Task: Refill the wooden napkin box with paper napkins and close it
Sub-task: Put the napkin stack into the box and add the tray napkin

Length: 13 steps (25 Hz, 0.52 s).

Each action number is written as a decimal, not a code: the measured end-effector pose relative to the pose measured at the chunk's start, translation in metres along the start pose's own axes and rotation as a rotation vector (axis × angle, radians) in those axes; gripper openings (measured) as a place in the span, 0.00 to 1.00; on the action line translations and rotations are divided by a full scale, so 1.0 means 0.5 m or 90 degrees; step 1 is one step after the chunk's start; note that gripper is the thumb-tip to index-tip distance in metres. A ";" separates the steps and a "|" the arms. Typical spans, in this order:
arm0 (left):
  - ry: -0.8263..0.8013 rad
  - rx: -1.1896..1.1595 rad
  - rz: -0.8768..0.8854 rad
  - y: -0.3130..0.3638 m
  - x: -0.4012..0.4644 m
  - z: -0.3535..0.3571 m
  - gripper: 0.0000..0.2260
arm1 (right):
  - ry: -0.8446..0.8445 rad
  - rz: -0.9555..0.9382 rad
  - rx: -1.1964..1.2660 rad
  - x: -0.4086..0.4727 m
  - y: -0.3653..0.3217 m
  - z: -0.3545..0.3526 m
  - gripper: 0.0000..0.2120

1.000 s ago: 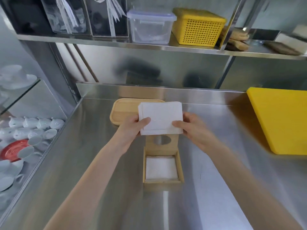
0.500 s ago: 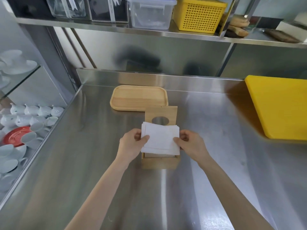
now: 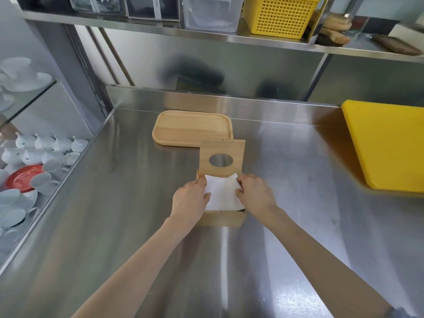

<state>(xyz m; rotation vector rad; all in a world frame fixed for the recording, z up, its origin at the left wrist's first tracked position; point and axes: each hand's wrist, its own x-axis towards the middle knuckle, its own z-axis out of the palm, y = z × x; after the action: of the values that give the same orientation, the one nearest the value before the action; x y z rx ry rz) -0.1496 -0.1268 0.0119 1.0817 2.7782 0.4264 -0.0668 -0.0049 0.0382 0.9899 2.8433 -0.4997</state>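
Your left hand [image 3: 189,201]: it grasps the left edge of the stack of paper napkins [image 3: 223,193], fingers curled over the paper and pressing it down at the left wall of the box.
Your right hand [image 3: 257,196]: it grasps the right edge of the same stack, thumb and fingertips pinching the paper at the right wall.
Paper napkins: white, slightly crumpled along the far edge, sitting in the open top of the wooden napkin box [image 3: 221,218], between your two hands.
Wooden napkin box: it stands on the stainless steel counter [image 3: 114,214], near the middle, straight ahead of you; only its near wall and a bit of the left wall show.
Lid [image 3: 222,159]: open, a wooden panel with an oval hole, rising at the far side of the box.
Wooden tray [image 3: 192,128]: empty-looking, just behind the lid, near the counter's back edge.
Yellow cutting board [image 3: 387,145]: on the counter, well off to your right.
Shelf above: a yellow perforated basket [image 3: 278,17] beside a clear plastic container [image 3: 211,14].
Left of the counter: white cups [image 3: 49,166] and a red saucer [image 3: 21,179] on a lower level.
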 end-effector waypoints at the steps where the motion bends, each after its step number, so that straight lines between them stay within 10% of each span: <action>1: -0.001 0.035 0.007 -0.001 0.001 0.005 0.12 | -0.004 -0.008 -0.025 -0.001 -0.003 0.001 0.14; 13: -0.067 0.209 0.078 0.003 0.024 0.021 0.09 | -0.031 -0.052 -0.218 0.019 -0.014 0.042 0.12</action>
<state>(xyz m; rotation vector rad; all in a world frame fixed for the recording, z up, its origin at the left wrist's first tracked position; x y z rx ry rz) -0.1553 -0.1153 0.0021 1.3038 2.7578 -0.0809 -0.0790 -0.0118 0.0188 0.7906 2.8004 -0.0366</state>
